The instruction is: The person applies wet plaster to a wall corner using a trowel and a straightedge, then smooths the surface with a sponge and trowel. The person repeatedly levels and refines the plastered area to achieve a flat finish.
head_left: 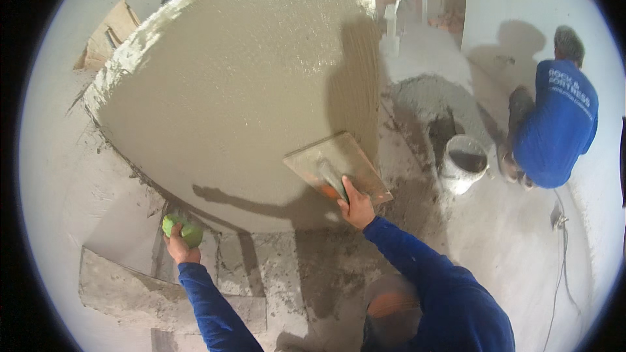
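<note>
Bare hands holding a plastering float and a green sponge at a wet grey surface

A person in blue sleeves is working before me, and both hands are full. The right hand (357,205) is curling tightly around the near end of the handle (334,181) of a rectangular float (357,168), whose flat board is lying over the lower right of the grey plaster (241,98). The left hand (180,248) is gripping a green sponge (188,231) just beside the plaster's lower left edge, fingers partly closed around it.

The float is looking stiff and fairly light, though clinging plaster may be adding drag; its handle is offering the surest hold. The sponge is probably soft, squashing easily and perhaps slippery if damp, so a loose whole-hand grasp is suiting it.

The float's underside is facing away, so I cannot tell whether it is pressing on the plaster or hovering just off it. The right hand is hiding part of the handle, and the left fingers are covering some of the sponge. Shadows are darkening the plaster's right side, and a white bucket (454,181) is keeping its contents hard to make out.
</note>
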Motion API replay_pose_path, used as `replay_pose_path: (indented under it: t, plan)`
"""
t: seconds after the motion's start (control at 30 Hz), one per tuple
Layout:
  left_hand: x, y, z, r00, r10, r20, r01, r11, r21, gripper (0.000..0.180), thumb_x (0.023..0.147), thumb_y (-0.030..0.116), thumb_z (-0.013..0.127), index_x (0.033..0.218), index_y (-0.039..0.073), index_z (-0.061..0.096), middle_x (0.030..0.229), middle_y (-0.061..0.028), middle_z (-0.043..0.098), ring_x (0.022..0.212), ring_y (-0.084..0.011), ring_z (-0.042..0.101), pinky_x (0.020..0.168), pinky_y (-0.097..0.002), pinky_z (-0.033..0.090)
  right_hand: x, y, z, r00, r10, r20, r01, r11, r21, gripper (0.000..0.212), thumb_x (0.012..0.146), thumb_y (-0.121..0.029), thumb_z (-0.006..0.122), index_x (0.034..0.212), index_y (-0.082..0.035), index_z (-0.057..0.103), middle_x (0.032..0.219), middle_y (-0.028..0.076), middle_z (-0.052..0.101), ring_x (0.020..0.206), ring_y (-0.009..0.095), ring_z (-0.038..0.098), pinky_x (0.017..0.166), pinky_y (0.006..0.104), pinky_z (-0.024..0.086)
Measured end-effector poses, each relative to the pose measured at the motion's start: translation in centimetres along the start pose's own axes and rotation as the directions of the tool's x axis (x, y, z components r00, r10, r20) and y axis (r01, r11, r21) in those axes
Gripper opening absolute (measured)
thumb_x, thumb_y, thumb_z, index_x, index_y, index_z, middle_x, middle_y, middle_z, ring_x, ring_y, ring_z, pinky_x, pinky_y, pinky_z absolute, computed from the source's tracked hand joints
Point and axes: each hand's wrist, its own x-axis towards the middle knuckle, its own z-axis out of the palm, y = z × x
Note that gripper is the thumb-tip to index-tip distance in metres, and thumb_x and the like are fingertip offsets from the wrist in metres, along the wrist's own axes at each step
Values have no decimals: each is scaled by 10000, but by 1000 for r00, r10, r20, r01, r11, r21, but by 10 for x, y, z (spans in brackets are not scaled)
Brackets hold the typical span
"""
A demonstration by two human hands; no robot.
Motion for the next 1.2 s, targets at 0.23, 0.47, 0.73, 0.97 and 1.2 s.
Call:
replay_pose_path:
  t: [0.23,0.47,0.73,0.97,1.2]
  plan:
    - [20,-29,21,999,-49,23,50,998,-27,462,776,96,615,1215,46,478,1047,-110,559,895,-279,610,708,-438,545,224,-211,-199,737,-113,-667,314,930,189,520,960,-190,472,1398,39,312,911,288,637,697,397,645,685,479,523]
    - [20,-27,20,999,12,44,-8,997,-77,451,780,75,599,1213,33,479,1046,-99,570,903,-273,614,731,-426,543,112,-147,-35,938,-344,50,338,869,-361,662,924,-395,555,1451,-85,302,683,162,631,504,291,615,433,408,494]
    - [37,-20,-4,998,39,-53,-44,996,-79,460,782,68,575,1229,49,466,1051,-89,565,892,-264,609,739,-434,537,179,-170,-144,760,-145,-634,280,953,117,501,951,-153,480,1385,49,332,918,241,651,776,335,687,643,371,544]
    - [14,-16,21,998,1,-56,-7,994,-109,423,763,85,600,1170,41,489,1005,-87,558,854,-249,602,693,-416,536,185,-248,-72,878,-472,79,466,805,-368,538,938,-329,531,1375,-50,384,626,198,611,531,345,623,484,446,512]
    - [18,-14,13,997,23,-78,-26,999,-35,447,767,67,587,1201,48,483,1053,-104,557,873,-265,609,713,-422,533,70,-87,-71,817,-21,-577,57,997,43,593,974,-340,469,1406,38,320,1033,228,647,732,250,671,639,351,547]
